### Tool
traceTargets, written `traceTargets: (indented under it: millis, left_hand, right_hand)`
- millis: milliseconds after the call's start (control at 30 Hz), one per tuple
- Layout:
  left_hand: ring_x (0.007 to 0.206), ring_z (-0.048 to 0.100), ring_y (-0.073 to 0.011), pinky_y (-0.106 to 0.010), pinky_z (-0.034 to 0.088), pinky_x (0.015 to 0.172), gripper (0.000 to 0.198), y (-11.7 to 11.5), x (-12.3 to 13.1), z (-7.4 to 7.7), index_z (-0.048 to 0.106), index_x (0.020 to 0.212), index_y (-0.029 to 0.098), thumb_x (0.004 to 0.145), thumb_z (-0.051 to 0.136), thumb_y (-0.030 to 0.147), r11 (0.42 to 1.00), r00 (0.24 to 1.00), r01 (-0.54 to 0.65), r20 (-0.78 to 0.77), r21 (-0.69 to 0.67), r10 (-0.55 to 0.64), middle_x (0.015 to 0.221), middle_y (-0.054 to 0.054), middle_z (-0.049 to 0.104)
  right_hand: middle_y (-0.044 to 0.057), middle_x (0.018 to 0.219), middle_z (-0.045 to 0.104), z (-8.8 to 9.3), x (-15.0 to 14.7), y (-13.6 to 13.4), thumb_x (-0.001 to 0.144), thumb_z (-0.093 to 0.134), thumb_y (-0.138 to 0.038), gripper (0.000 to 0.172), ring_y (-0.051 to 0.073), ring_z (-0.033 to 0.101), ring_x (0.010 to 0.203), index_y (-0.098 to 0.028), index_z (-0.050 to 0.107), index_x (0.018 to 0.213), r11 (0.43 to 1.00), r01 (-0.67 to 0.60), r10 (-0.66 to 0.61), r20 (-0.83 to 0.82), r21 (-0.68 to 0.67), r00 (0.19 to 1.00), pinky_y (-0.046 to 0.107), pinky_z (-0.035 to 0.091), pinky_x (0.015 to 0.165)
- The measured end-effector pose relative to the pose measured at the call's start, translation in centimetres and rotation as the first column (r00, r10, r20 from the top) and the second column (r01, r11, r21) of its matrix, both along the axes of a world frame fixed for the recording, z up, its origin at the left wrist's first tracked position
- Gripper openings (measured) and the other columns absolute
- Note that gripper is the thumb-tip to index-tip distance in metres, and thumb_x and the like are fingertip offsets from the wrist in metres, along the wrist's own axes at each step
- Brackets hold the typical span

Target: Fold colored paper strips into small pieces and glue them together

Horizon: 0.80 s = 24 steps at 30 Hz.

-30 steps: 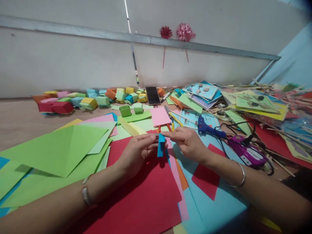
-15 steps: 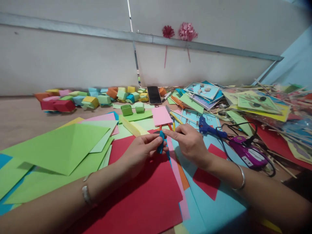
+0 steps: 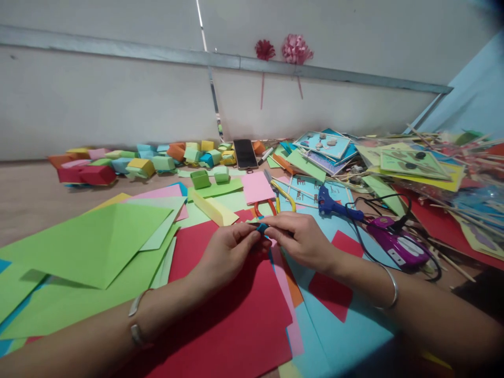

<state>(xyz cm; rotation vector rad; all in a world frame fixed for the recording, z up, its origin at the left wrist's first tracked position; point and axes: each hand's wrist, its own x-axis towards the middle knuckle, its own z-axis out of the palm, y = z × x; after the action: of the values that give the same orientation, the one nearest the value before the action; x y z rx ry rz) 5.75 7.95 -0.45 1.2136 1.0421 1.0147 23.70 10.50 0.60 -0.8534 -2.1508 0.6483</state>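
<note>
Between my two hands is a small folded piece of blue paper (image 3: 261, 228), mostly covered by fingers. My left hand (image 3: 232, 247) pinches it from the left, thumb on top. From the right, the thumb and fingers of my right hand (image 3: 301, 239) close on its other side. Beneath them lies a large red paper sheet (image 3: 232, 310). Just beyond my fingertips are scissors with red-orange handles (image 3: 264, 207) and another pair with yellow handles (image 3: 286, 197). A pink paper sheet (image 3: 258, 187) lies by the handles.
Green paper sheets (image 3: 90, 244) spread at left. Folded paper boxes (image 3: 145, 168) line the back, beside a phone (image 3: 245, 154). At right are a blue glue gun (image 3: 334, 206), its looping cable, a purple power strip (image 3: 397, 244) and piled cards (image 3: 325, 145).
My right hand has gone from a pointing finger at the blue paper's top to a pinch on its right side. The blue paper has tipped from upright and shows less.
</note>
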Motion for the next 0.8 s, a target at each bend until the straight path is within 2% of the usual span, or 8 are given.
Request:
traceTargets:
  millis: [133,233,333,433,567,667,800]
  left_hand:
    - [0.059,0.059,-0.0171,-0.030,0.048,0.060,0.021,-0.4,0.2,0.2,0.071,0.065,0.018,0.075,0.073,0.036,0.996,0.996,-0.014,-0.082,0.086,0.021,0.064,-0.005,0.070]
    - [0.058,0.054,-0.0159,-0.029,0.044,0.058,0.023,-0.6,0.4,0.3,0.069,0.061,0.018,0.076,0.071,0.036,0.989,0.996,-0.014,-0.086,0.146,0.027,0.061,-0.004,0.067]
    - [0.058,0.052,-0.0160,-0.028,0.041,0.056,0.023,-0.7,0.5,0.5,0.070,0.062,0.018,0.075,0.070,0.037,0.991,0.997,0.011,-0.081,0.133,0.000,0.061,-0.004,0.066]
    - [0.056,0.048,-0.0147,-0.027,0.038,0.054,0.028,-0.8,0.6,0.6,0.067,0.059,0.018,0.077,0.068,0.039,0.990,0.994,0.048,-0.103,0.136,-0.034,0.056,-0.003,0.061]
    - [0.056,0.047,-0.0140,-0.027,0.038,0.055,0.029,-0.9,0.5,0.5,0.063,0.059,0.018,0.082,0.062,0.036,0.978,0.989,0.066,-0.140,0.200,-0.038,0.058,-0.001,0.058]
    - [0.058,0.050,-0.0141,-0.027,0.040,0.058,0.027,-0.8,0.3,0.2,0.064,0.063,0.018,0.085,0.059,0.033,0.973,0.984,0.067,-0.177,0.219,-0.028,0.061,-0.002,0.060]
    - [0.068,0.057,-0.0169,-0.029,0.047,0.064,0.016,-0.8,0.0,0.2,0.071,0.088,0.017,0.083,0.063,0.029,0.976,0.985,0.113,-0.152,0.188,-0.084,0.076,-0.005,0.067]
  right_hand:
    - [0.004,0.087,0.075,0.2,-0.2,-0.5,0.090,0.059,-0.023,0.016,0.014,0.066,0.077,-0.018,0.074,0.092,0.998,0.054,-0.052,-0.094,0.017,0.994,0.025,0.048,0.071]
    - [0.003,0.085,0.075,0.4,-0.2,-0.7,0.090,0.058,-0.023,0.015,0.013,0.066,0.073,-0.019,0.072,0.088,0.997,0.049,-0.044,-0.069,0.062,0.997,0.024,0.047,0.069]
    - [0.002,0.079,0.073,0.5,-0.2,-0.9,0.091,0.054,-0.022,0.018,0.011,0.062,0.067,-0.019,0.071,0.085,0.991,0.022,-0.018,-0.027,0.130,0.999,0.023,0.046,0.065]
    - [0.000,0.069,0.070,0.5,-0.3,-1.1,0.089,0.054,-0.020,0.020,0.010,0.057,0.058,-0.018,0.069,0.076,0.983,0.068,-0.061,-0.050,0.169,0.997,0.021,0.043,0.060]
    - [-0.002,0.060,0.065,0.4,-0.4,-1.4,0.086,0.056,-0.019,0.022,0.009,0.054,0.054,-0.018,0.067,0.067,0.983,0.152,-0.140,-0.110,0.107,0.984,0.020,0.041,0.055]
    - [0.000,0.064,0.068,0.5,-0.4,-1.2,0.087,0.058,-0.020,0.020,0.010,0.059,0.059,-0.017,0.069,0.071,0.988,0.146,-0.138,-0.124,0.058,0.983,0.021,0.044,0.058]
    - [0.000,0.064,0.067,0.5,-0.3,-0.5,0.086,0.060,-0.025,0.017,0.010,0.057,0.057,-0.018,0.073,0.077,0.992,0.103,-0.114,-0.188,-0.069,0.975,0.023,0.045,0.057]
